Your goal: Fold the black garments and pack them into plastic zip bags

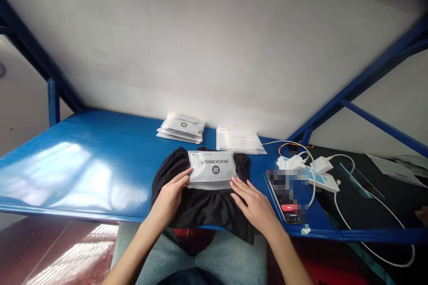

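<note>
A frosted plastic pouch (209,178) with a ROCKBROS logo lies on a bunched black garment (207,209) in front of me; the print faces away from me. My left hand (174,190) is at the pouch's left edge, fingers closed on it, the thumb partly hidden. At the lower right corner, my right hand (252,202) rests with its fingers stretched out, fingertips touching the pouch and the palm over the black cloth. Part of the garment hangs over the table's front edge.
Behind the garment lie a stack of similar pouches (182,131) and flat, pale pouches (240,141). On the right are a phone (284,200), a white power strip (326,182) with chargers, and loose cables. Blue metal bars flank the blue table (100,142), with a pale wall behind.
</note>
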{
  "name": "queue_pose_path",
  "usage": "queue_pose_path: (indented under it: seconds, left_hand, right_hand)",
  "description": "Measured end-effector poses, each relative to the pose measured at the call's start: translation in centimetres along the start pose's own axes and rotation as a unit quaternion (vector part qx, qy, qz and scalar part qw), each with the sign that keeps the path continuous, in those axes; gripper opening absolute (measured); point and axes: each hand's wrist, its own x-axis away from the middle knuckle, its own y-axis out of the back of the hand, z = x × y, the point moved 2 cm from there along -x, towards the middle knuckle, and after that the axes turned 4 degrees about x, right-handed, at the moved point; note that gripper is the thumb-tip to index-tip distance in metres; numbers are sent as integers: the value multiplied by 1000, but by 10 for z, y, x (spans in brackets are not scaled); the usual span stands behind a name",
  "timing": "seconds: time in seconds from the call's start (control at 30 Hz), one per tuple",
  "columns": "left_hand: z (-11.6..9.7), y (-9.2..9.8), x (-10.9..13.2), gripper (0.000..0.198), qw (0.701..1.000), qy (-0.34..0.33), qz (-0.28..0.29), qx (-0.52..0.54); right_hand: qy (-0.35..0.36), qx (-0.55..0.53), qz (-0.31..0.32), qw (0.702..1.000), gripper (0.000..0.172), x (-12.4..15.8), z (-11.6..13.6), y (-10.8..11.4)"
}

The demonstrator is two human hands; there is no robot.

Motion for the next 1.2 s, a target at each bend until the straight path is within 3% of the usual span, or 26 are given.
queue_pose_path:
  seconds: [0.1, 0.2, 0.37, 0.5, 0.6, 0.77, 0.87, 1.0, 1.1, 1.2]
  left_hand:
    - [-4, 4, -1, 28, 1000, 4, -20, 20]
    - [-9, 9, -1, 20, 998, 9, -39, 43]
    - [-14, 12, -1, 17, 997, 5, -18, 80]
    - [-15, 12, 0, 25, 995, 0, 5, 99]
    - [-13, 14, 0, 27, 994, 10, 9, 109]
    - [-5, 21, -1, 20, 992, 48, -46, 105]
    - [-3, 21, -4, 19, 992, 60, -51, 96]
    - [-6, 23, -6, 20, 992, 50, -26, 109]
    - [-8, 21, -5, 24, 991, 19, 33, 125]
    - [-3, 17, -3, 16, 987, 43, -3, 156]
  right_hand:
    - [33, 59, -15, 998, 39, 4, 6, 2]
    - [79, 128, -55, 987, 30, -3, 36, -8]
    - [148, 138, -44, 978, 22, -35, 93, -61]
    - [180, 167, -59, 968, 24, -48, 103, -87]
    - [192, 208, -75, 956, 20, -43, 88, -75]
    - [176, 262, -117, 942, 18, -17, 38, -13]
    - [150, 268, -136, 942, 20, -7, 19, 11]
    - [147, 213, -114, 959, 20, -21, 23, 7]
    - [184, 107, -22, 977, 58, -46, 36, -7]
    - [204, 23, 38, 978, 75, -74, 50, -12]
